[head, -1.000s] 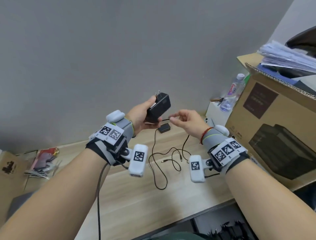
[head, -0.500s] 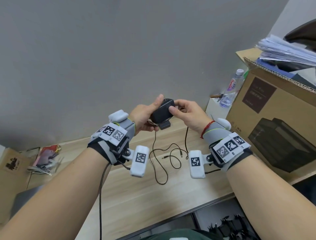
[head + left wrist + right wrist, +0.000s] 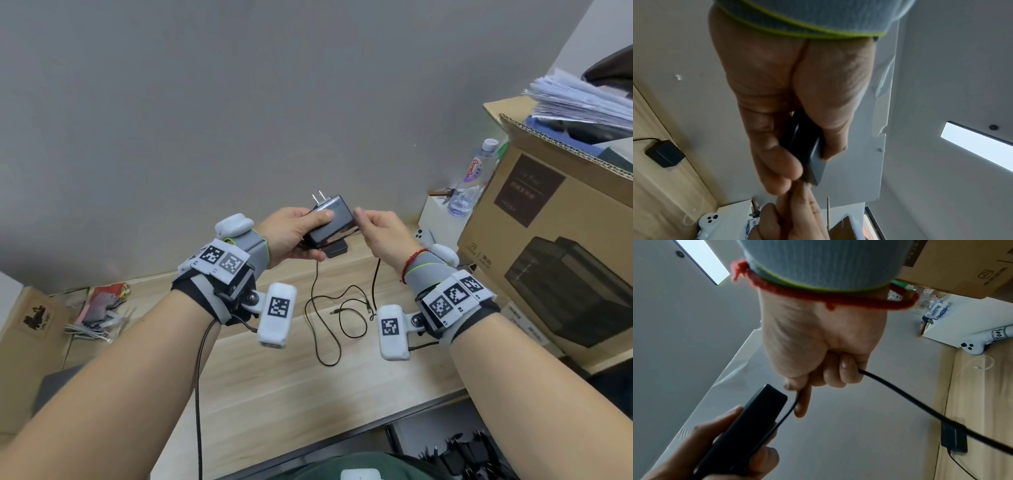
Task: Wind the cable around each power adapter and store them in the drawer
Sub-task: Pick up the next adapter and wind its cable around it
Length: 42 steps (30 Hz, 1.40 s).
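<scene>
My left hand [image 3: 301, 233] grips a black power adapter [image 3: 337, 219] above the desk, its two metal prongs pointing up toward the wall. The same adapter [image 3: 807, 151] sits between the thumb and fingers in the left wrist view. My right hand [image 3: 373, 228] pinches the adapter's thin black cable [image 3: 900, 394] right beside the adapter [image 3: 748, 421]; the cable runs through the curled fingers and hangs down to loose loops [image 3: 342, 315] on the desk. A second black adapter [image 3: 337, 249] lies on the desk under the hands, also seen as a small block [image 3: 664, 153].
A large cardboard box [image 3: 548, 246] with papers on top stands at the right, a water bottle [image 3: 471, 181] and a white box [image 3: 435, 219] beside it. Clutter [image 3: 99, 308] lies at the far left. An open drawer with dark items [image 3: 462, 452] shows below the desk edge.
The adapter has turned in my left hand so its prongs point up again. My right hand has moved from the adapter's top to its right end, carrying the cable around it.
</scene>
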Available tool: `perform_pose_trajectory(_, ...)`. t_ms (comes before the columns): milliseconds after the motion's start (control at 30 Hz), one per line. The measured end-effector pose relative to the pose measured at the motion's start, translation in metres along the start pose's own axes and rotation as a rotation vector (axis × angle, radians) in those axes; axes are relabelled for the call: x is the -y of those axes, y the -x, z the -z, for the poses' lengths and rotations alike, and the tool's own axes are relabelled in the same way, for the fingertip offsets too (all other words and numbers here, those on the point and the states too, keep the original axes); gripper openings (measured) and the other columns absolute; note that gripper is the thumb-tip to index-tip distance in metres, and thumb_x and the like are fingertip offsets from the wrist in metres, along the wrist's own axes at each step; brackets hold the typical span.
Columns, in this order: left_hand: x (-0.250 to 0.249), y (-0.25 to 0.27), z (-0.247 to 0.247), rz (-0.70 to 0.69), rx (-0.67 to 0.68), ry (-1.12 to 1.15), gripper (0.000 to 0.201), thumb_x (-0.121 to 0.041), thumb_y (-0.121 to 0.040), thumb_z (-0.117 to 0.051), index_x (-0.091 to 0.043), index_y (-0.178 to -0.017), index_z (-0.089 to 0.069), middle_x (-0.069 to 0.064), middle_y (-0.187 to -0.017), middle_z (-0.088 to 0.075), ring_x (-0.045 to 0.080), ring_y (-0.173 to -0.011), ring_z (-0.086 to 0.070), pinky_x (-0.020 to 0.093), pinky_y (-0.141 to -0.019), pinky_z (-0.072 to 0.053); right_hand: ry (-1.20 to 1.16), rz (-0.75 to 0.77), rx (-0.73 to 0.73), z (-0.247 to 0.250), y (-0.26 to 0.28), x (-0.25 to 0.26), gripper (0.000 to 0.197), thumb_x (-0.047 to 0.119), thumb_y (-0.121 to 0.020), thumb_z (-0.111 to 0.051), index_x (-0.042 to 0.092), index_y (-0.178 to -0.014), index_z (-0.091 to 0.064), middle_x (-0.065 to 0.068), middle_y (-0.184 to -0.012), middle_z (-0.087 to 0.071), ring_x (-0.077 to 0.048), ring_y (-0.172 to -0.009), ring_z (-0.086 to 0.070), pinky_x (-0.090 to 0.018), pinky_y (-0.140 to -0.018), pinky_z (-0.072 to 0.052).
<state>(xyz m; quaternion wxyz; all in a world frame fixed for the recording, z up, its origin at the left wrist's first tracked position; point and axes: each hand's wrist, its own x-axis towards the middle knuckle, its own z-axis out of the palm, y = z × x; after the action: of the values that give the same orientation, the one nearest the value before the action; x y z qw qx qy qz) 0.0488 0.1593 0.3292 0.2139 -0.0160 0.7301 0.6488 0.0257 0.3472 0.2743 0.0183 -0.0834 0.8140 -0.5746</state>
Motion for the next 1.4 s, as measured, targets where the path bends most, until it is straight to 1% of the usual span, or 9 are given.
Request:
perform_pose_trajectory(100,0.005,-0.001,0.003,0.014,-0.031,-0.09,0.018,-0.026,-0.095,-0.061,-0.01,-0.09,-0.064,0.005,-0.062,-0.065,0.015,-0.042,-0.052,0.017,-0.038,-0.04,-0.195,-0.104,0.032,0.0,0.002,0.006,0.04,0.043,-0.103,-0.041,0.019,-0.084,-0.066,0.012,-0.052,-0.027,-0.006,-0.045,-0.023,-0.022,-0.046,-0.018)
perform_pose_trajectory(300,0.013,-0.007,0.003,0.01,-0.144,-0.029,0.021,-0.027,-0.086,-0.072,-0.009,-0.098,-0.069,0.003,-0.073,-0.065,0.019,-0.051,-0.056,0.018,-0.039,-0.04,0.011,0.031,0.111,-0.006,0.001,0.005,0.031,0.031,-0.098,-0.058,0.003,-0.098,-0.071,0.016,-0.057,-0.054,0.001,-0.052,-0.041,-0.014,-0.052,-0.032)
perform_pose_trajectory(433,0.011,-0.009,0.002,-0.032,-0.197,0.119,0.03,-0.033,-0.081,-0.079,-0.009,-0.096,-0.068,0.006,-0.078,-0.067,0.018,-0.052,-0.058,0.017,-0.043,-0.045,-0.031,0.077,0.097,-0.016,0.003,0.007,0.023,0.025,-0.1,-0.056,0.007,-0.094,-0.067,-0.007,-0.075,-0.049,-0.011,-0.06,-0.041,-0.016,-0.051,-0.034)
perform_pose_trajectory(567,0.008,-0.011,0.01,-0.054,-0.259,0.091,0.034,-0.031,-0.076,-0.083,-0.008,-0.098,-0.071,0.008,-0.08,-0.07,0.018,-0.052,-0.058,0.019,-0.045,-0.047,0.057,0.047,0.131,-0.011,0.006,0.012,0.035,0.028,-0.1,-0.054,-0.004,-0.096,-0.068,0.011,-0.056,-0.039,-0.001,-0.045,-0.032,-0.016,-0.047,-0.028)
perform_pose_trajectory(700,0.005,-0.011,0.02,-0.08,-0.304,-0.004,0.034,-0.028,-0.072,-0.087,-0.007,-0.094,-0.071,0.006,-0.074,-0.069,0.019,-0.048,-0.057,0.02,-0.043,-0.047,0.105,0.004,0.19,0.004,0.012,0.018,0.026,0.022,-0.096,-0.062,0.0,-0.087,-0.072,0.018,-0.042,-0.05,0.003,-0.042,-0.047,-0.005,-0.049,-0.033)
perform_pose_trajectory(933,0.014,-0.011,0.019,-0.063,-0.25,-0.284,0.053,-0.046,-0.045,-0.092,-0.016,-0.085,-0.073,0.01,-0.072,-0.073,0.023,-0.049,-0.063,0.04,-0.062,-0.052,0.081,0.073,0.151,0.021,-0.001,0.035,0.022,0.029,-0.085,-0.075,0.009,-0.077,-0.072,-0.001,-0.065,-0.059,-0.009,-0.062,-0.048,-0.02,-0.063,-0.039)
perform_pose_trajectory(1100,0.013,-0.008,0.008,-0.097,-0.097,-0.369,0.02,-0.022,-0.072,-0.086,-0.013,-0.083,-0.071,0.008,-0.067,-0.068,0.018,-0.044,-0.057,0.02,-0.042,-0.044,0.101,0.129,0.118,0.024,-0.011,0.046,0.021,0.026,-0.082,-0.078,0.018,-0.067,-0.066,-0.006,-0.062,-0.039,-0.014,-0.057,-0.029,-0.02,-0.052,-0.027)
perform_pose_trajectory(1333,0.001,-0.001,0.001,-0.172,-0.024,-0.391,0.017,-0.015,-0.077,-0.083,-0.008,-0.088,-0.072,0.004,-0.059,-0.064,0.014,-0.042,-0.055,0.017,-0.038,-0.04,0.09,0.131,0.125,0.02,-0.019,0.036,0.019,0.024,-0.086,-0.074,0.016,-0.071,-0.066,-0.008,-0.068,-0.047,-0.016,-0.063,-0.038,-0.023,-0.061,-0.034)
perform_pose_trajectory(1400,-0.001,-0.001,0.001,-0.202,-0.028,-0.362,0.015,-0.014,-0.077,-0.082,-0.008,-0.087,-0.072,0.005,-0.058,-0.065,0.017,-0.042,-0.053,0.019,-0.038,-0.039,0.08,0.13,0.121,0.018,-0.017,0.03,0.02,0.023,-0.09,-0.069,0.013,-0.073,-0.066,0.001,-0.063,-0.053,-0.006,-0.06,-0.043,-0.018,-0.061,-0.036)
